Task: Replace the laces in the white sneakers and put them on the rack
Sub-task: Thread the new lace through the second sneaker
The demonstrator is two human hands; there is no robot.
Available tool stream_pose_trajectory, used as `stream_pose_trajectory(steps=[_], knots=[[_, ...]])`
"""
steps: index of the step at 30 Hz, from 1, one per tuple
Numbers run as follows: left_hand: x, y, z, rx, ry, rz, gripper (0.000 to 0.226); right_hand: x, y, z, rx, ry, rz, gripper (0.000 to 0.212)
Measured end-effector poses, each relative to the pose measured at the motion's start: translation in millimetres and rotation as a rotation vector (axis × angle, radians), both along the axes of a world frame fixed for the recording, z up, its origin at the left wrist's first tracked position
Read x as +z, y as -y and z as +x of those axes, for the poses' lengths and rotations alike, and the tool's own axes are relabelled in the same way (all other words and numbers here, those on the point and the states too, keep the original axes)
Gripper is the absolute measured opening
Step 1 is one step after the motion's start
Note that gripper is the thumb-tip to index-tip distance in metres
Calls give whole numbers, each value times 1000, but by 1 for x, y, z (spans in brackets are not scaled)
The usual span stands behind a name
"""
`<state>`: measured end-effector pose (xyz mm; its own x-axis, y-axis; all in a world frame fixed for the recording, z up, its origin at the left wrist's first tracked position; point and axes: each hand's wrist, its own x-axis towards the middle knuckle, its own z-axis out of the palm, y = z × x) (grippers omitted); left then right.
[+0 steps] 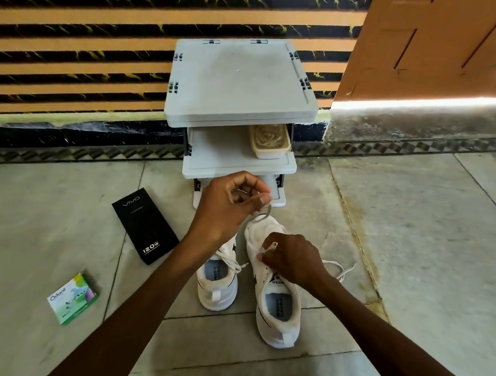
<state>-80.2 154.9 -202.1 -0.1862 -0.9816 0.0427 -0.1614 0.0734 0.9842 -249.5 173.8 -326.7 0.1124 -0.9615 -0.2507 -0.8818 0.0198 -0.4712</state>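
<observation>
The two white sneakers stand side by side on the tiled floor [412, 258], toes towards the rack [239, 78] and just in front of its lowest shelf. The right sneaker [276, 307] is the one being worked on: the right hand [294, 260] sits low over its eyelets, its grip pinched on a bit of lace [268, 210] there, while the left hand [227, 210] is raised above the toe, thumb and curled fingers clamped on the same lace, which hangs from it down to the shoe. More loose lace trails on the floor just to the right of that sneaker. The left sneaker [217, 288] stands partly under the left forearm, with lace lying loosely over its tongue. On the rack's middle shelf sits a pale tub [269, 143] of tangled string-like stuff. To the left of the shoes a black box [144, 224] lies flat on the floor, and further left and nearer, a small green box [71, 299]. Behind the rack runs a striped wall [75, 43], with an orange door [441, 45] to its right.
</observation>
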Motion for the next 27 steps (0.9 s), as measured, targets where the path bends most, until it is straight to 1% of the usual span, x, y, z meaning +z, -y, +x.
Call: stream_pose_trajectory(steps=[2,4,6,8,11,13,16,18,19,20,21,22,23,24,25,26,27], knots=[[-2,0,2,-3,-34,35,15,-1,1,7,55,-66,-52,47],[-2,-1,2,-9,-118,111,20,-1,1,13,101,-53,-82,48],[-2,-2,2,-8,-219,190,22,-1,2,17,110,-39,-95,36],[-1,-3,3,-6,-336,268,20,-3,3,18,73,-31,-94,23],[1,-3,6,-28,-564,371,17,-2,10,17,44,-17,-127,21],[2,-3,9,-45,-646,387,16,3,16,16,53,13,-171,17],[0,-2,16,-53,-666,368,15,13,35,13,53,98,-232,26],[-1,0,23,-109,-788,379,16,18,52,12,122,125,-281,20],[-1,-1,26,-154,-859,372,21,21,59,14,167,169,-291,13],[-1,-1,29,-187,-893,346,25,27,64,16,215,240,-279,13],[0,-1,31,-198,-871,309,26,34,68,19,251,321,-260,25],[-1,-1,33,-184,-776,263,23,41,70,21,276,406,-233,40],[-1,-1,33,-148,-613,207,17,46,72,23,268,470,-204,52],[-2,-1,32,-104,-410,153,13,48,72,23,240,501,-177,58],[-7,0,30,-68,-216,113,11,47,71,22,196,502,-164,59],[-16,1,28,-45,-58,99,12,44,69,18,147,468,-168,54],[-26,1,26,-36,48,113,12,38,66,13,97,407,-169,45]])
